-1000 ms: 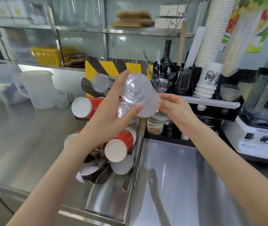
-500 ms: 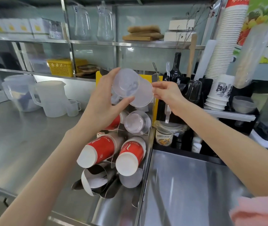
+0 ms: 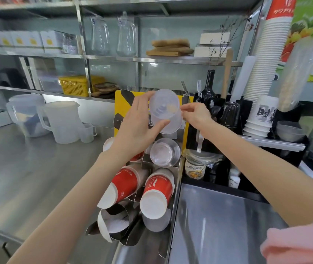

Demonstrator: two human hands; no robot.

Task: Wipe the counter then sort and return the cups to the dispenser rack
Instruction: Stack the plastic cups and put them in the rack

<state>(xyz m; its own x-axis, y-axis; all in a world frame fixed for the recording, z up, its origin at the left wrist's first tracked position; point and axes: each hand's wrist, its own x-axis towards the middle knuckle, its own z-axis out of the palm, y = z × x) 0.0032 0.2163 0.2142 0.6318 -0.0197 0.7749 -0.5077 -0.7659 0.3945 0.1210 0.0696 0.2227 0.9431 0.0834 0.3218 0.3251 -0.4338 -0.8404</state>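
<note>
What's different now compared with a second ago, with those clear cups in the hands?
The clear cups went up toward the rack's top slot, left hand holding them throughout. The right hand shifted from their side to the upper rim. The red cups stayed slotted.

Bare forearms; pink sleeve (image 3: 300,242), perhaps fleecy, lower right.

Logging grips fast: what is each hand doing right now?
Left hand: closed around the clear plastic cups.
Right hand: fingertips pinching the cups' rim.
</note>
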